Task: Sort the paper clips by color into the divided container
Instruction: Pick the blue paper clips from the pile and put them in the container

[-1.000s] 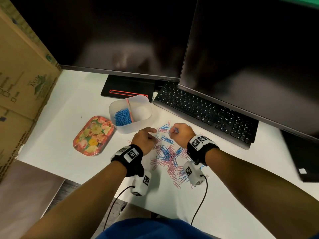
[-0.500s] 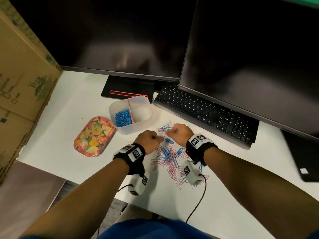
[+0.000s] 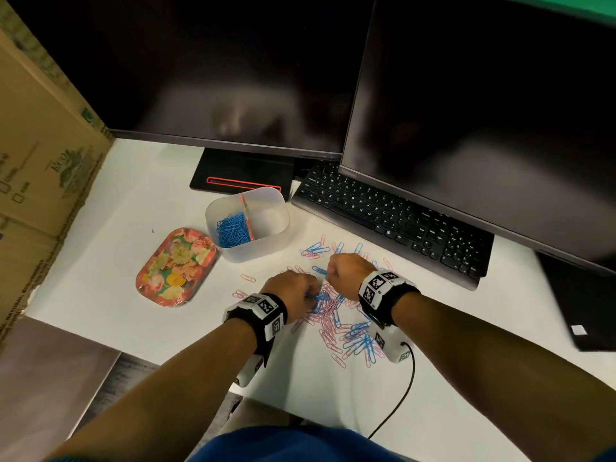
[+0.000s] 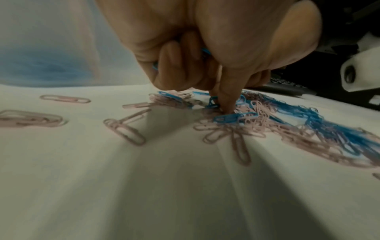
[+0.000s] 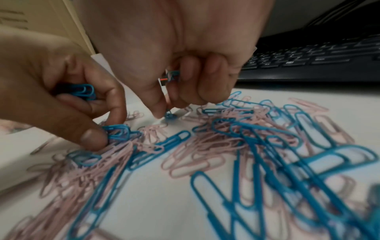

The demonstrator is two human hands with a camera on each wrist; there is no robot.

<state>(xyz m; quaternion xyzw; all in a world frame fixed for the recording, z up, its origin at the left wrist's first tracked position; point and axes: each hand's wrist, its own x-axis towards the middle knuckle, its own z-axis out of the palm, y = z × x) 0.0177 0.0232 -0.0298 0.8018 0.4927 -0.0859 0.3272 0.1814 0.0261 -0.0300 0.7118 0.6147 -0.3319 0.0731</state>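
Both hands work the mixed pile (image 3: pixel 336 315) of blue and pink paper clips on the desk (image 3: pixel 140 181), at 4 o'clock from the divided container (image 3: pixel 280 208). Left hand (image 3: pixel 290 290) and right hand (image 3: pixel 348 273) each pinch a blue clip with thumb and forefinger while curled fingers bank more blue ones, likely saving trips. The container's left compartment already holds blue clips (image 3: pixel 233 226); the right looks empty

Head view high above, facing down at the desk (image 3: pixel 133 201), both wrist views low and close over the clips (image 4: pixel 257 123), left wrist view facing the tub (image 4: pixel 47 48), right one the keyboard (image 5: pixel 308 55), all sharing the clips
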